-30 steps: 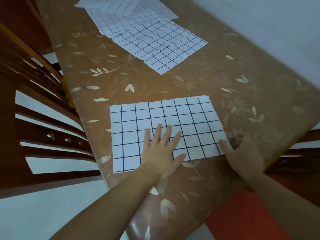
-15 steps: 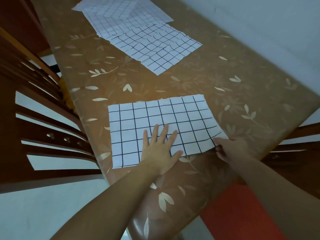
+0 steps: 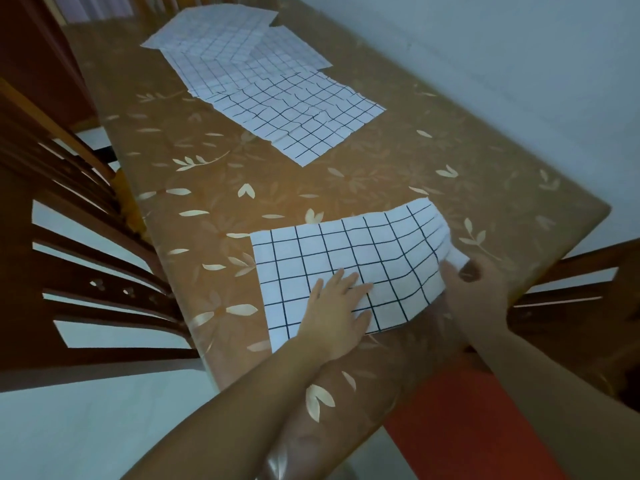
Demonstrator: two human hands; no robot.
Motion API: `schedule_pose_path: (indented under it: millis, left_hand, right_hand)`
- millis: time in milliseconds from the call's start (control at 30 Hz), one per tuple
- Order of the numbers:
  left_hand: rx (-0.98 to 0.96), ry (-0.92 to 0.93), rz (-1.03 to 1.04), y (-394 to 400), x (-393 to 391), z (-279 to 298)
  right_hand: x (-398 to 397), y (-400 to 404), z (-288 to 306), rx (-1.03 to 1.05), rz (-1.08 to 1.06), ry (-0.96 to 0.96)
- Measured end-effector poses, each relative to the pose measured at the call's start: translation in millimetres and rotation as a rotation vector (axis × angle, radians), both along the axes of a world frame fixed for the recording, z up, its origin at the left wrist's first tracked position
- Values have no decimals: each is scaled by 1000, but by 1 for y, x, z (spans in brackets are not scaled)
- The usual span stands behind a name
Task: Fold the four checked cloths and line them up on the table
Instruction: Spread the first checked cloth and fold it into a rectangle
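Two hands work one checked cloth (image 3: 346, 261) at the near end of the worktop (image 3: 381, 174). On its left part, the left hand (image 3: 334, 306) lies flat and open, fingers spread, pinning it and gripping nothing. On the right, the right hand (image 3: 476, 289) has its grip pinched shut on the cloth's right edge, lifted clear. To fold well, that edge should travel leftward, corners matched. The unfolded cloths (image 3: 263, 81) lie far off.

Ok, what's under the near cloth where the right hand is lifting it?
Under the raised right edge of the near cloth, gripped by the right hand, only the flowered table cover shows. The left hand presses the rest flat, so underneath there is hidden.
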State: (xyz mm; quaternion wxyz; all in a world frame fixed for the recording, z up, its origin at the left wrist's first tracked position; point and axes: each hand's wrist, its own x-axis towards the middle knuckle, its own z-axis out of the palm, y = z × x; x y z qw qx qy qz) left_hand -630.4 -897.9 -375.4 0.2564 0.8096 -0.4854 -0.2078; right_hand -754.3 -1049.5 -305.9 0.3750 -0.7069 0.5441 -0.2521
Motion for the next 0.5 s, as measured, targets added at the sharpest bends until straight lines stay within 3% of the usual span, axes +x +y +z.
schedule_pose_path:
  millis: [67,167,200,300,500]
  left_hand:
    - [-159,334,229,-3,1,17]
    - [-232,1079,581,-6,13,46]
    - [-234,1248,644,-4,19,49]
    - [-233,1328,653,10,35,51]
    - [-268,1115,767,37,45,30]
  right_hand:
    - [10,14,-2,-185,178,55]
    - [21,37,-10,-504,501,21]
    - [23,45,-14,-569,608,27]
    - [30,68,-22,-619,804,67]
    - [40,96,-43,-618,924,115]
